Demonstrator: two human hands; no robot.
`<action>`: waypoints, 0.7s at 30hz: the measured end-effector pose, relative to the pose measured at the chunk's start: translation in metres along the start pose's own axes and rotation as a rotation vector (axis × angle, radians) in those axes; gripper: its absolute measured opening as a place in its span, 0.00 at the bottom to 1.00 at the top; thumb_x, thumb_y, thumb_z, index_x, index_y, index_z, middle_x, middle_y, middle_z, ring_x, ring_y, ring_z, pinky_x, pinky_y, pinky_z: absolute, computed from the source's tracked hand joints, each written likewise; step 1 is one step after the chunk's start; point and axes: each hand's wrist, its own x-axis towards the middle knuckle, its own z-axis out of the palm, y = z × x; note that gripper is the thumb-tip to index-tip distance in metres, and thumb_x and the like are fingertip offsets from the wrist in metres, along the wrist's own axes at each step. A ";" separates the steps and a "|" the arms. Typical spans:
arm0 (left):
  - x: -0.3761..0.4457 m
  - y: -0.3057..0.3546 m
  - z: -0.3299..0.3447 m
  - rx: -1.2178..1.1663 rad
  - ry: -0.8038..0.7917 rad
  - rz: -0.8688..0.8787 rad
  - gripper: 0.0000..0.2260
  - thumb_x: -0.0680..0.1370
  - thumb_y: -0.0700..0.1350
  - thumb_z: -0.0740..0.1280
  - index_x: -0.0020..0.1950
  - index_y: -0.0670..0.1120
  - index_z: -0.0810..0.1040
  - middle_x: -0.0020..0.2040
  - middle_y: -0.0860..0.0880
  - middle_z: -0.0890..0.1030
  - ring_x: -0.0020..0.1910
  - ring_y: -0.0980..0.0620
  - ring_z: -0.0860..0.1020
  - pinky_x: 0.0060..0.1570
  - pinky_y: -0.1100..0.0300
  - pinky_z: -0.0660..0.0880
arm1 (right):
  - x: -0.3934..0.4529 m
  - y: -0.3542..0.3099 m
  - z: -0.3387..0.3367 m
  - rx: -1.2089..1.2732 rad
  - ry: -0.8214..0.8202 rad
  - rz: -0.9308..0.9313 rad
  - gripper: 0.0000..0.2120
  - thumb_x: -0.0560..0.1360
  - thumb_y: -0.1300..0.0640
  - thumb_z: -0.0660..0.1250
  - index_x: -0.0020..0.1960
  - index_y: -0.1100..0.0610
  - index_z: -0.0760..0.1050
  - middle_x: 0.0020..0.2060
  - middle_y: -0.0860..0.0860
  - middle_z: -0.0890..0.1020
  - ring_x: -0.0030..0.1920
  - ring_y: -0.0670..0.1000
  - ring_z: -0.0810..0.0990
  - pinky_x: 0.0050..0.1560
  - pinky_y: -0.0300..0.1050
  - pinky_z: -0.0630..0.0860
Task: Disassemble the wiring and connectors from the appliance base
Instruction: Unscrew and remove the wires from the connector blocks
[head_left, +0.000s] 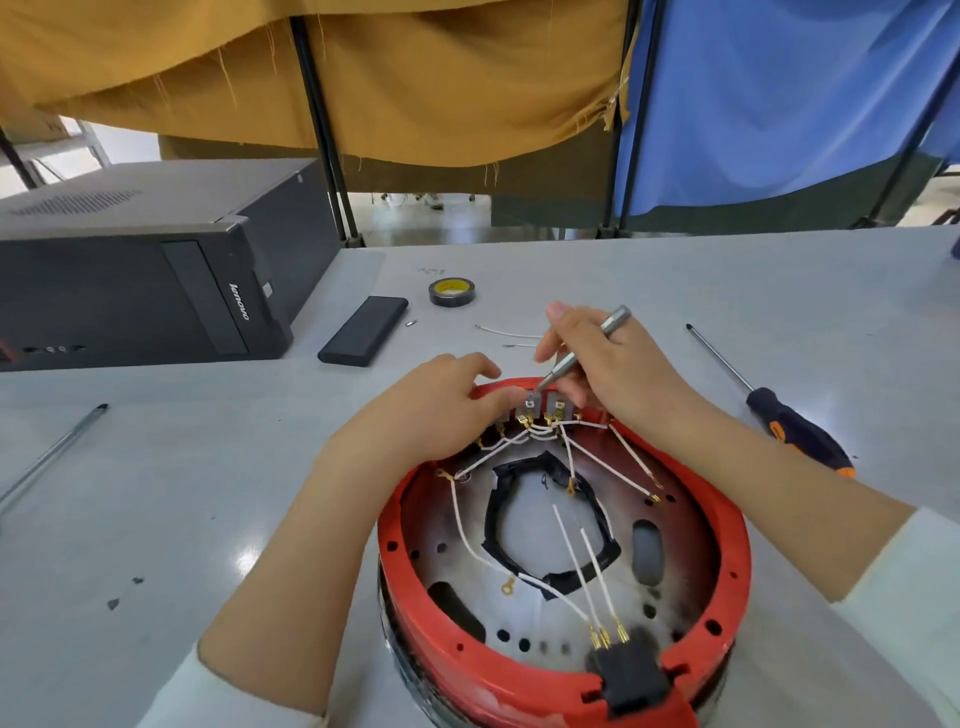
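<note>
A black computer case (140, 270) lies at the far left of the grey surface (156, 493). The red appliance base (563, 670) sits near the middle, white wires (592, 462) fanning from small connectors (543, 410) at its far rim. The left hand (441, 410) pinches one connector. The right hand (608, 374) grips a slim silver screwdriver (584, 348), tip at the connectors. A black-handled screwdriver (795, 426) lies right.

I can read only one word, "lenovo", on the front of the black computer case (156, 291) lying at left.
</note>
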 end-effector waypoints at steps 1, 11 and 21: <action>0.001 0.004 0.005 0.014 0.009 0.033 0.18 0.77 0.60 0.59 0.63 0.53 0.73 0.54 0.50 0.75 0.54 0.51 0.74 0.56 0.56 0.70 | 0.000 0.000 0.000 0.016 0.034 -0.006 0.21 0.81 0.49 0.56 0.36 0.61 0.71 0.18 0.52 0.69 0.19 0.46 0.67 0.23 0.34 0.65; 0.000 0.000 0.012 -0.017 0.023 0.130 0.14 0.74 0.62 0.63 0.55 0.56 0.73 0.45 0.56 0.77 0.43 0.56 0.75 0.40 0.61 0.69 | 0.005 0.007 -0.003 -0.070 0.065 0.054 0.20 0.78 0.53 0.62 0.30 0.59 0.65 0.15 0.45 0.65 0.16 0.43 0.65 0.20 0.30 0.61; 0.000 -0.001 0.012 -0.056 0.003 0.148 0.20 0.69 0.67 0.64 0.56 0.59 0.73 0.46 0.58 0.78 0.44 0.59 0.77 0.46 0.57 0.75 | -0.007 -0.007 -0.023 -0.058 0.042 -0.108 0.15 0.76 0.41 0.61 0.42 0.53 0.73 0.26 0.50 0.80 0.19 0.49 0.71 0.24 0.36 0.68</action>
